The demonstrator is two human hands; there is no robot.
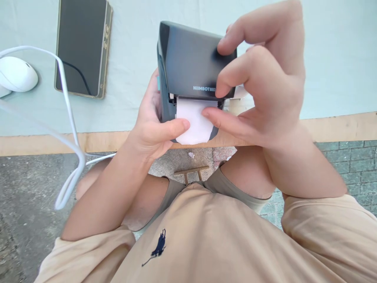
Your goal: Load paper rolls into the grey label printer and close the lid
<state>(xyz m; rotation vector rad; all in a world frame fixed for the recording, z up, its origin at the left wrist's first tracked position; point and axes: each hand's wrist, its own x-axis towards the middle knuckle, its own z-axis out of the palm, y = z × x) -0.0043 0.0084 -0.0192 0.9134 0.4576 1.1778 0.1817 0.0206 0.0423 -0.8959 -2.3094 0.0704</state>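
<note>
A dark grey label printer (pixel 191 59) with "NIIMBOT" on its lid is held up over the table's front edge. A white paper strip (pixel 194 129) comes out from under the lid toward me. My left hand (pixel 153 122) wraps round the printer's left side, its thumb lying on the strip's left edge. On the other side, my right hand (pixel 259 74) has fingertips on the lid's right part and front edge, and its thumb touches the strip near the slot. The printer's underside and most of my left fingers are hidden.
A phone or small tablet (pixel 81 47) in a clear case lies on the pale cloth at the left. Beside it are a white mouse-like device (pixel 20 74) and a looped white cable (pixel 69 106). The table's wooden edge (pixel 59 144) runs in front of my legs.
</note>
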